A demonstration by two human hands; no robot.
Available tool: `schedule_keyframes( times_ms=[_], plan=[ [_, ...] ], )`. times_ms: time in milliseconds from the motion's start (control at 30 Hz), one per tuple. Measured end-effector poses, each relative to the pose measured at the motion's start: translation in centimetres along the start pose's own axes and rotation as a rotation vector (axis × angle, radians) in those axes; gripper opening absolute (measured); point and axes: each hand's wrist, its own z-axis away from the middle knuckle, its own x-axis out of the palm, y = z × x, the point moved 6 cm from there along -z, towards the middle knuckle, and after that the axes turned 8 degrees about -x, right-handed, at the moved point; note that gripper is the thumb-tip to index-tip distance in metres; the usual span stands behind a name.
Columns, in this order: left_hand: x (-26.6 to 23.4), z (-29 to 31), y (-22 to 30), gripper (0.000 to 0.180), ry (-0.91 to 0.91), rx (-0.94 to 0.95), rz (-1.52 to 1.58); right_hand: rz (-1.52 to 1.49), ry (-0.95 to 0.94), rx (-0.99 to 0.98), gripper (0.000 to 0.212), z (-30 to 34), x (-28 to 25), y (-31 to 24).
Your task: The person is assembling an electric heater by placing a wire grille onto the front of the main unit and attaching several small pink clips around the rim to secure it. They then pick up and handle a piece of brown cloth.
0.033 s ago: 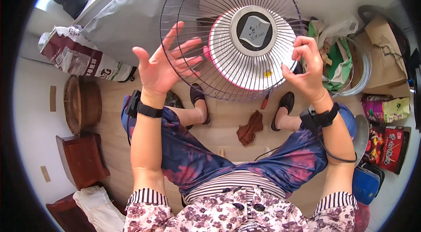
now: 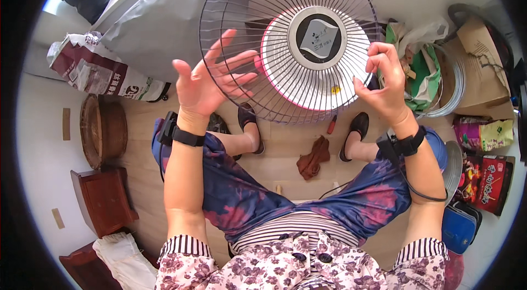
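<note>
Two hands (image 2: 203, 86) (image 2: 388, 79), fan guard (image 2: 317, 66), silver printed label (image 2: 318, 41)

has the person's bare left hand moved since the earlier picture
Yes: the bare left hand has shifted slightly right, away from the round brown tub on the floor.

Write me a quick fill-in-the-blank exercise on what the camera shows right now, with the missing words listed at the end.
1. The hand with its fingers spread wide is the person's ____ one.
2. Behind the wires of the fan guard, the large disc with a yellow mark is mostly ____.
3. The brown cloth lies on the ____ between the person's legs.
4. At the lower right, the case with black edging is mostly ____.

Missing words: left; white; floor; blue.
</note>
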Motion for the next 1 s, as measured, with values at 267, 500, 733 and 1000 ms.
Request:
schedule_keyframes(
  times_ms=[267,500,733,1000],
  plan=[
    [-0.2,-1.1,-2.3,0.077,0.173,-0.103,-0.335,0.039,-0.026,-0.020,0.029,-0.5,-0.9,0.9],
    [-2.2,-1.0,-2.8,0.042,0.265,0.085,-0.050,0.084,-0.060,0.047,0.025,-1.0,-1.1,1.2],
    [-4.2,-0.8,-3.1,0.042,0.510,0.130,0.009,0.073,-0.077,0.063,0.025,-2.8,-2.7,0.5],
    [-4.4,-1.3,-3.3,0.039,0.630,0.179,-0.008,0.156,0.024,-0.144,0.025,-3.9,-2.0,-2.5]
  ],
)
